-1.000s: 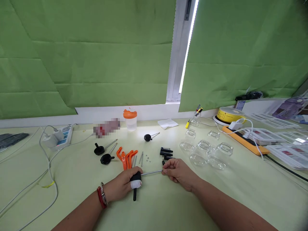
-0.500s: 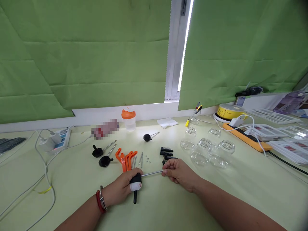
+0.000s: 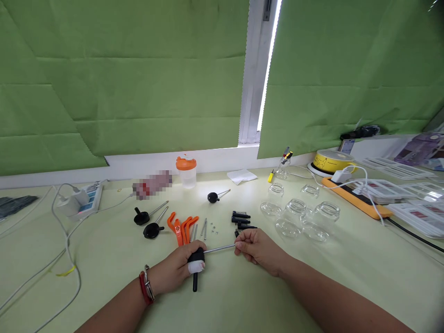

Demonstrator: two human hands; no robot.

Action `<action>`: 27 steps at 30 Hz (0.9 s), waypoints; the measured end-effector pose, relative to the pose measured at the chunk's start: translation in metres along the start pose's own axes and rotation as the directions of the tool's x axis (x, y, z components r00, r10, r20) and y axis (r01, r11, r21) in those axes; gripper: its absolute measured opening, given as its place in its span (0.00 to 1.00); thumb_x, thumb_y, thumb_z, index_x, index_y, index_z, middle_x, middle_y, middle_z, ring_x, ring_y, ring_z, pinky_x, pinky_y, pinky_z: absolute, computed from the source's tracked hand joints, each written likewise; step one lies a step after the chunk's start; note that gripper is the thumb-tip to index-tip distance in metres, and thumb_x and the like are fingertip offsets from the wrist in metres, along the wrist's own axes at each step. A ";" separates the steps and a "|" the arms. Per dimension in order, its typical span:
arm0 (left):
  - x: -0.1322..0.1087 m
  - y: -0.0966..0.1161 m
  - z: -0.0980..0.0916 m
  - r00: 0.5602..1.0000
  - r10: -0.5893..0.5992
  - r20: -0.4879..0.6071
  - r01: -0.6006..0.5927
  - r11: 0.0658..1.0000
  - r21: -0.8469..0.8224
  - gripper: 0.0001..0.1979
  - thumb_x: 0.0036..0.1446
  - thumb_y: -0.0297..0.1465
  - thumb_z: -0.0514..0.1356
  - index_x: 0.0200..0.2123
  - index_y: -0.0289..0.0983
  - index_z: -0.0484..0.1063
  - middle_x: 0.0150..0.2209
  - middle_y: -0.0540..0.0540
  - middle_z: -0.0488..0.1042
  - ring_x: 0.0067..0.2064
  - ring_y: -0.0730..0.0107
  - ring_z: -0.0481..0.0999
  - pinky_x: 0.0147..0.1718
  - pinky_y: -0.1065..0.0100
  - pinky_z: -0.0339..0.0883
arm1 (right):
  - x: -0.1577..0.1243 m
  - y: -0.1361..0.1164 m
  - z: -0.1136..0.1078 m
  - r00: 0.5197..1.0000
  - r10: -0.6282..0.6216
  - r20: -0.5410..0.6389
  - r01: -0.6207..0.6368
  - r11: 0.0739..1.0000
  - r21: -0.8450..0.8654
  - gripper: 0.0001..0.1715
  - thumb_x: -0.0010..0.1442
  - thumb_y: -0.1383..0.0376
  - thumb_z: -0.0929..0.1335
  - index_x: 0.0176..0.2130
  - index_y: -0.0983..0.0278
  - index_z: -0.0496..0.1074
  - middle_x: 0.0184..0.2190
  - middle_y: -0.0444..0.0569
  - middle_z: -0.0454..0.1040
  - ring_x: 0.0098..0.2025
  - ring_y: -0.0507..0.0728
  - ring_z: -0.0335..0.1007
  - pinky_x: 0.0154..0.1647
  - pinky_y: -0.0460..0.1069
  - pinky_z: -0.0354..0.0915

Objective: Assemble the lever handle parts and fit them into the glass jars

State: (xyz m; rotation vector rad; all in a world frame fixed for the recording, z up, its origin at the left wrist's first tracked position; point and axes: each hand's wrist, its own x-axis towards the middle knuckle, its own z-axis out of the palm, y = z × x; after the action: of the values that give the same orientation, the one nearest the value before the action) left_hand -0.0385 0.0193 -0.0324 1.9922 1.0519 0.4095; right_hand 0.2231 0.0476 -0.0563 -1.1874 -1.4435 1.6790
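My left hand is closed round a black part with a metal rod sticking out to the right. White wrapping covers one finger. At the rod's far end, my right hand pinches the tip between thumb and fingers. Beyond my left hand lie orange handles, metal pins and several tiny nuts. Black parts with springs rest just past my right hand. Three more black pieces with rods, one of them a black piece, lie farther back.
Several clear glass jars stand on the right. Behind are an orange-lidded cup and a white paper. White cables and a power strip lie left; an orange-edged strip and plastic trays lie right.
The view has shifted very slightly. Both hands keep their hold on the black part and its rod, with no clear movement.
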 end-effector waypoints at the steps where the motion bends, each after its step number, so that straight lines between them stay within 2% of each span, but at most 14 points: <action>1: 0.000 0.001 0.000 1.000 -0.003 0.002 0.003 1.000 -0.004 0.14 0.60 0.43 0.49 0.41 0.39 0.63 0.32 0.51 0.62 0.33 0.69 0.60 0.33 0.69 0.60 | 0.000 0.000 0.000 1.000 -0.006 0.002 0.006 1.000 -0.010 0.13 0.51 0.57 0.68 0.29 0.65 0.68 0.25 0.45 0.73 0.18 0.45 0.53 0.17 0.42 0.48; 19: -0.001 0.000 -0.001 1.000 0.020 0.019 -0.020 1.000 -0.019 0.12 0.60 0.41 0.50 0.41 0.40 0.63 0.32 0.51 0.61 0.32 0.70 0.59 0.33 0.70 0.59 | -0.002 0.000 0.004 0.997 -0.064 0.048 0.074 0.970 -0.232 0.19 0.60 0.56 0.61 0.23 0.64 0.63 0.21 0.43 0.68 0.19 0.47 0.52 0.20 0.44 0.51; 23: -0.001 -0.002 -0.001 1.000 0.020 0.012 -0.020 1.000 -0.017 0.12 0.60 0.41 0.50 0.40 0.40 0.62 0.31 0.52 0.61 0.32 0.70 0.58 0.32 0.70 0.58 | -0.003 0.000 0.005 0.996 -0.075 0.056 0.086 0.967 -0.240 0.21 0.61 0.54 0.60 0.24 0.64 0.63 0.22 0.44 0.68 0.20 0.48 0.53 0.21 0.44 0.52; 27: -0.001 -0.002 -0.001 1.000 0.005 0.014 -0.005 1.000 -0.025 0.12 0.60 0.41 0.50 0.41 0.39 0.62 0.31 0.52 0.61 0.32 0.70 0.58 0.32 0.70 0.58 | -0.003 0.001 0.005 0.994 -0.091 0.053 0.101 0.971 -0.217 0.17 0.60 0.53 0.61 0.28 0.63 0.62 0.24 0.43 0.70 0.21 0.48 0.54 0.22 0.44 0.53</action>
State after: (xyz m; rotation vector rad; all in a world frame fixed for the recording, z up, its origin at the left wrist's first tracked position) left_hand -0.0406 0.0200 -0.0330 1.9729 1.0286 0.4091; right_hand 0.2204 0.0424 -0.0566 -1.1826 -1.7204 1.5175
